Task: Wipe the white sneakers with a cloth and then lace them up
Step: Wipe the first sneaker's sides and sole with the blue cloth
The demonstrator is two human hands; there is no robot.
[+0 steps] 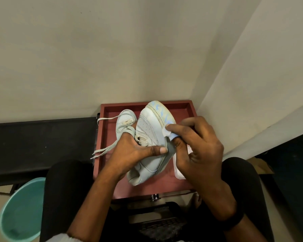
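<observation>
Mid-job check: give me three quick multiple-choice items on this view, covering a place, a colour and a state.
1. Where is the second sneaker? A in the tray; B on the floor; C on the lap.
2. What colour is the bucket? A red; B teal; C black.
3. What is the right hand doing? A hanging idle; B pulling a lace; C pressing a cloth to the sole edge of the held sneaker.

1 A: it lies in the red tray behind the held one.
2 B: it shows teal at lower left.
3 C: fingers pinch the cloth against the sole.

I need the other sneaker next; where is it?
In the head view, the other sneaker lies far left in the red tray, behind the left hand, beside the held sneaker.
</observation>
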